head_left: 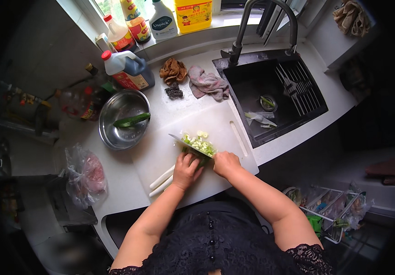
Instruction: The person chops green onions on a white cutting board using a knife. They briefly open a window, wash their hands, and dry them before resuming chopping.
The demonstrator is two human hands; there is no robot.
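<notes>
On the window sill (234, 21), white letters are clearly seen on the dark oval label (162, 23) of a spray bottle (159, 8). To its right, red and dark print is carried by a yellow jug (194, 27). Near the sill's left end, small print on two sauce bottles (120, 35) cannot be read. Near the counter's (119, 172) back edge, a large jug (126, 71) is marked with a red-and-white label (134, 81), its characters too small.
</notes>
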